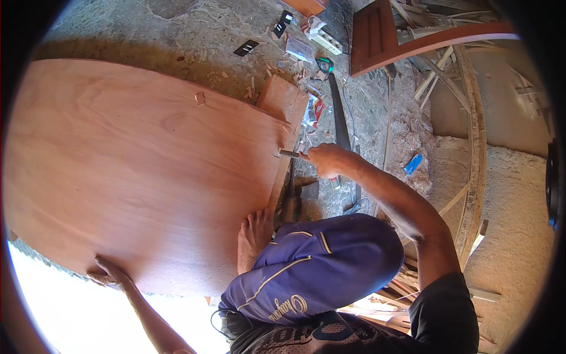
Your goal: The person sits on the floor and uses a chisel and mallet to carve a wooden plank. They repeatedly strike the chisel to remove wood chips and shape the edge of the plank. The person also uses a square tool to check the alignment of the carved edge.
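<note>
A large reddish-brown wood panel (141,171) lies before me, covering the left half of the view. My left hand (110,273) rests at its near left edge, fingers spread. My right hand (330,159) is closed round a hand tool with a grey metal shaft (289,153). The tool's far end meets the panel's right edge, and its reddish handle end (335,182) shows below my fist. Whether it is a hammer or a chisel I cannot tell. My bare foot (253,236) stands on the panel's near right corner. A small wood chip (200,99) lies on the panel.
Beyond the panel's right edge lie a wood block (283,97), a long dark bar (339,112), a green-and-black tape measure (324,65) and a white power strip (327,41). A blue object (413,164) is on the dusty floor. A brown wooden frame (436,44) stands far right, near scrap strips.
</note>
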A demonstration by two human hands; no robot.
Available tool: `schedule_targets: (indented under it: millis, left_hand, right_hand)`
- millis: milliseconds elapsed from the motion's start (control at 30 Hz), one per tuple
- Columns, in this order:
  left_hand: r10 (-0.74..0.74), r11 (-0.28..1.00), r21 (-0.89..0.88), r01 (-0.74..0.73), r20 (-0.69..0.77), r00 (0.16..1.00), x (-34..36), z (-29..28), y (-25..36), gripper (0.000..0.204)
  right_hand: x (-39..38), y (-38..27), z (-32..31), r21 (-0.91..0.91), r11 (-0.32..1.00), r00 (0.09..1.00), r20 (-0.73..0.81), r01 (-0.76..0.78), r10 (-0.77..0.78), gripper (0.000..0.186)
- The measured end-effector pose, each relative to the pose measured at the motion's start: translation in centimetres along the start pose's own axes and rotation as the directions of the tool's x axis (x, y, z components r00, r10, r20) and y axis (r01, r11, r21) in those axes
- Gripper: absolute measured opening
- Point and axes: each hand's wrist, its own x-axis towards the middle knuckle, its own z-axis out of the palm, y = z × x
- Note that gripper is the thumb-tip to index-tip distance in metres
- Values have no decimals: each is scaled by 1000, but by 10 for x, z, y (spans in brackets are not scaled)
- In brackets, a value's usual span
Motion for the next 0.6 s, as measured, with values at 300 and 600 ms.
schedule_targets:
  millis: [300,600]
  left_hand:
    - [19,1000,-2,-19,31,999,10,-7,-12,94]
    - [-28,999,-45,30,49,998,0,-15,6,101]
  right_hand:
    - [9,-16,-35,-60,997,988,142,-51,59,40]
    - [50,-29,-60,-145,988,972,221,-44,75,36]
